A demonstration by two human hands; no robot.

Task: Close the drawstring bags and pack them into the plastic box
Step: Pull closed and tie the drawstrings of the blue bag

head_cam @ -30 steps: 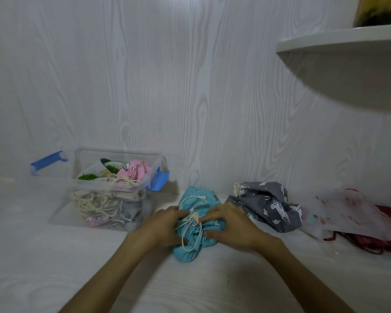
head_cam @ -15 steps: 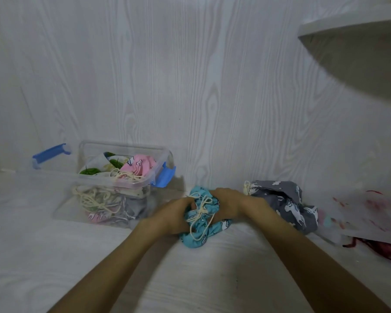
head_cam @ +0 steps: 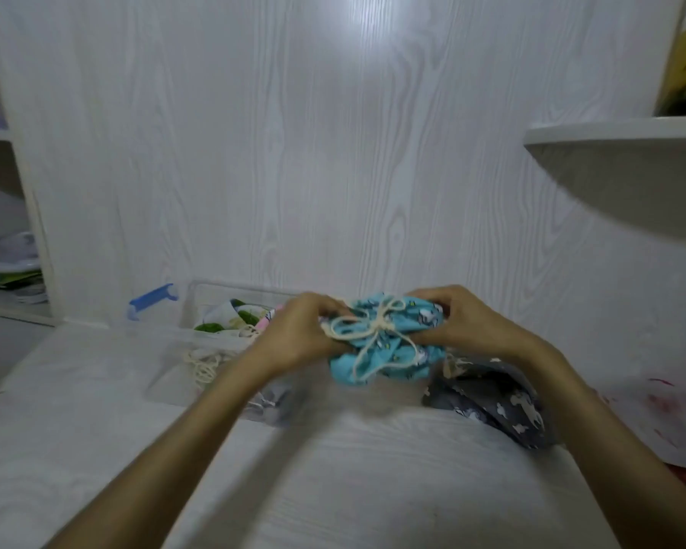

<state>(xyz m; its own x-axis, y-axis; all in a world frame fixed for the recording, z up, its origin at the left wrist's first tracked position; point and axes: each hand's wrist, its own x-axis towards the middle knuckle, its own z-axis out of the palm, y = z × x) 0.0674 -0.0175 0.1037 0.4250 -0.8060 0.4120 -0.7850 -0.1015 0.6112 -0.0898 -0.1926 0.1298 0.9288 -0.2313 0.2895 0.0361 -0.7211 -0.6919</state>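
Hanging above the white tabletop (head_cam: 373,469), held up between both hands: blue drawstring bag (head_cam: 393,350), bunched, cream cord (head_cam: 377,334) knotted across its front. Left hand (head_cam: 298,330) grips its left side, fingers curled; right hand (head_cam: 468,322) grips its right side likewise. Clear plastic box (head_cam: 175,358), behind-left, holding other bags. Grey printed bag (head_cam: 499,406) lying below-right on the tabletop.

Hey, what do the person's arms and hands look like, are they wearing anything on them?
Both forearms are bare to the frame's edge: no sleeves, gloves, watch or bracelets visible. No rings show on the left hand or right hand, though the picture is slightly blurred.
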